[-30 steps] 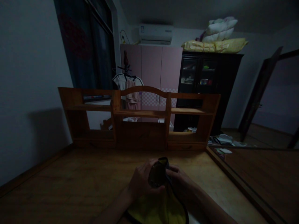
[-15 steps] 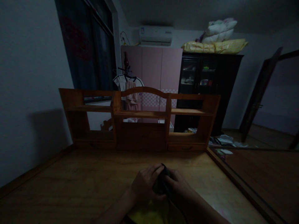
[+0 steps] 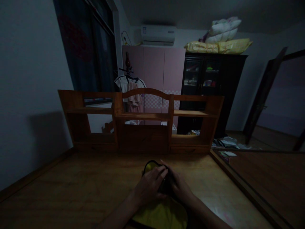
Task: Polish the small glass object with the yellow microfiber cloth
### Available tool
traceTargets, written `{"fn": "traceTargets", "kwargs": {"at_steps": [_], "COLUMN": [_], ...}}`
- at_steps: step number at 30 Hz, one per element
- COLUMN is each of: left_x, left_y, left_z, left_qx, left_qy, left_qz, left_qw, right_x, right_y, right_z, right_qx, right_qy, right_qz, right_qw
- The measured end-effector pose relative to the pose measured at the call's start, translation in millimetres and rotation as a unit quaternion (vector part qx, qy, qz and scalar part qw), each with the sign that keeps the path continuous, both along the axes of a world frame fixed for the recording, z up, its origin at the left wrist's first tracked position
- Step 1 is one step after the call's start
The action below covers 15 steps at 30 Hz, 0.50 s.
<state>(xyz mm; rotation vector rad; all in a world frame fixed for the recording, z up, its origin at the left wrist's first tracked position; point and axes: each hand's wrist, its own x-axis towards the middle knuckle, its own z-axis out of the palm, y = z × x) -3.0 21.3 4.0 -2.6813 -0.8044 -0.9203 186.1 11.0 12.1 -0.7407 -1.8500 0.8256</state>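
Observation:
A yellow fabric piece with black edging (image 3: 163, 213), perhaps a pouch or bag, lies low in the middle of the view. Part of it stands up beyond my left hand, its black rim curving around yellow. My left hand (image 3: 151, 183) bends its fingers over the upper part, fingertips at a dark fold. From the other side my right hand (image 3: 179, 186) grips the dark part (image 3: 166, 186) between the hands. The two hands almost meet there. Dim light and the fingers hide whether that dark part is the fabric's outer side or a separate thing.
Under my hands spreads a wooden surface (image 3: 83, 184) with a raised edge (image 3: 240, 187) at right. A wooden shelf unit (image 3: 143, 117) stands across its far end. Behind are a pink wardrobe (image 3: 153, 70), a dark cabinet (image 3: 232, 82) and hanging clothes (image 3: 132, 92).
A yellow, black-rimmed flap now shows beyond my left hand, and more yellow shows below. My hands stay together near the same spot, fingers slightly shifted. The view has barely moved.

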Motion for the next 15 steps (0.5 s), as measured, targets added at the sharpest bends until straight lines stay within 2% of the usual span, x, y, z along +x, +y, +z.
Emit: {"fn": "traceTargets", "kwargs": {"at_steps": [5, 10, 15], "left_x": [0.2, 0.1, -1.1], "left_y": [-0.4, -0.7, 0.8], "left_z": [1.3, 1.4, -1.3], "left_qx": [0.012, 0.009, 0.013], "left_qy": [0.012, 0.025, 0.038], "left_qz": [0.001, 0.004, 0.002], "left_qw": [1.000, 1.000, 0.999], "right_x": [1.1, 3.7, 5.1], "right_y": [1.4, 4.2, 3.0], "right_z": [-2.3, -12.2, -11.5], "right_qx": [0.023, 0.023, 0.023], "right_qy": [-0.038, -0.063, -0.089], "right_qz": [0.000, -0.034, -0.062], "right_qw": [0.999, 0.997, 0.994]}}
